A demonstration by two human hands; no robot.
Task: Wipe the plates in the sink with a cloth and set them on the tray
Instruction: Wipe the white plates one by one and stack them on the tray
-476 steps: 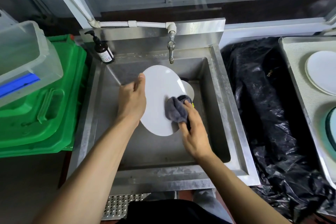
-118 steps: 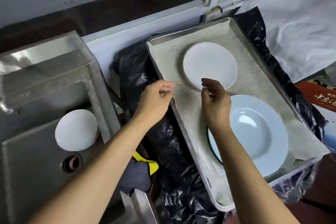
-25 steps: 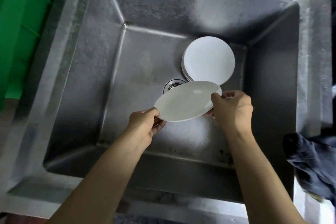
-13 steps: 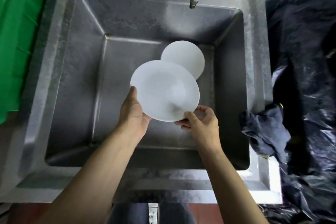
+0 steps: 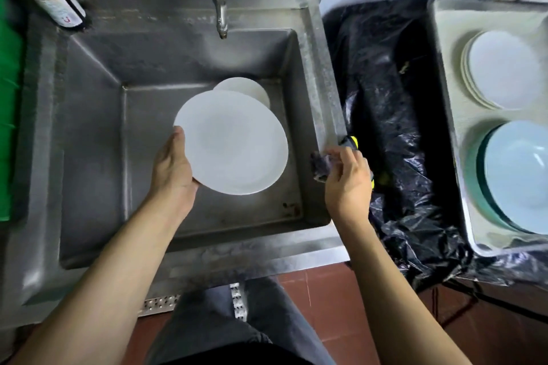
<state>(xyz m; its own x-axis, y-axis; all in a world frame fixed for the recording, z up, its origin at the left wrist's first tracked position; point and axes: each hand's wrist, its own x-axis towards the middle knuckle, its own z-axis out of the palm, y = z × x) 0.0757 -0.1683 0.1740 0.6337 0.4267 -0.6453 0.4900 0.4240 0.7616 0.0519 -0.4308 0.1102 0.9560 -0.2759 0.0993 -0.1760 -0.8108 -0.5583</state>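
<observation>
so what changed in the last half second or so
The right hand let go of the white plate and moved right to the sink's right rim, where its fingers now pinch the dark cloth. The left hand now holds the plate alone. The other plate in the sink stayed where it was.

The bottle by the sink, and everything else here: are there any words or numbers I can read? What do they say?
Bottle: its white label has a small red mark like a "U" near the bottom; the other print is too blurred to read.
Sink, white plate, cloth, tray: no words or numbers show.
</observation>
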